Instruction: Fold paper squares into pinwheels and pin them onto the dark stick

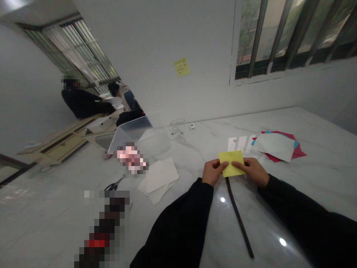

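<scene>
A small yellow piece of paper (233, 168) is held up between my two hands over the marble-patterned table. My left hand (213, 172) grips its left edge, with the thumb on the front face and the fingers behind. On the right side, my right hand (254, 170) pinches it the same way, the thumb reaching toward the paper's middle. A long, thin, dark stick-like thing (239, 217) runs from under the paper toward me; its far end is hidden. White paper strips (242, 142) lie just beyond the yellow paper.
Stacked white, blue and red paper (276, 146) lies to the right. White sheets (163, 176), scissors (113, 186) and a clear plastic bin (139, 134) are left. A small white block (192, 127) is near the wall, which bears a yellow note (182, 67). Other people (83, 98) sit far left.
</scene>
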### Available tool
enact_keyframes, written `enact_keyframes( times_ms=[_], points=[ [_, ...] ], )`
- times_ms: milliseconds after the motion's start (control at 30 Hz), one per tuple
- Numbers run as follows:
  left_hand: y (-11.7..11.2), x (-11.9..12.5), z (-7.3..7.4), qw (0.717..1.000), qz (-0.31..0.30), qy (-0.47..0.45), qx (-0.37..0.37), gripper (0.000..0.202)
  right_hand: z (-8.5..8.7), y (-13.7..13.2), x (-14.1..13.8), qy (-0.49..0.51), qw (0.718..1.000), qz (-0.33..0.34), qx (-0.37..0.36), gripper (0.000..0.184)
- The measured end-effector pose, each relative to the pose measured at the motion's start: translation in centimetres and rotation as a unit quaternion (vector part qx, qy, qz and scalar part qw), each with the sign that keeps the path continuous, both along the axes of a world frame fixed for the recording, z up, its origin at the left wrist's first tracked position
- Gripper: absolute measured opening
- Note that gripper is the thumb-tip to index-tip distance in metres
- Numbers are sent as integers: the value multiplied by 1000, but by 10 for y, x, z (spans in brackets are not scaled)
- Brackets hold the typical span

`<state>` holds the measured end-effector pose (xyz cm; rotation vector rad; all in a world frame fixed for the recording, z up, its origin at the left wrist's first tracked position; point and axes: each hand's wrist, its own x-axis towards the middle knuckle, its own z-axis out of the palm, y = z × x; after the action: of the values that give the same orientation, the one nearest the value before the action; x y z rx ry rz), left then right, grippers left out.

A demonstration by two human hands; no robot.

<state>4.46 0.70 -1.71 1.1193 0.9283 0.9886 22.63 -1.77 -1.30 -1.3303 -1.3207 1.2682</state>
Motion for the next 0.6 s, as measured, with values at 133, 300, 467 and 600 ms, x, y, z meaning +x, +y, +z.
enact_keyframes(
  times_ms=[133,300,467,600],
  points=[
    [-3,1,0,1000,-2,20,18,48,-4,1,-1,-3,1000,-1,7,47],
    [-2,0,-1,1000,1,19,15,49,-2,0,-2,-37,999,3,35,44],
    [-3,0,0,999,5,35,28,46,2,-2,-4,-46,998,1,52,41],
    [-3,0,1,999,-1,34,32,43,1,-2,-5,-31,998,1,53,41]
  ],
)
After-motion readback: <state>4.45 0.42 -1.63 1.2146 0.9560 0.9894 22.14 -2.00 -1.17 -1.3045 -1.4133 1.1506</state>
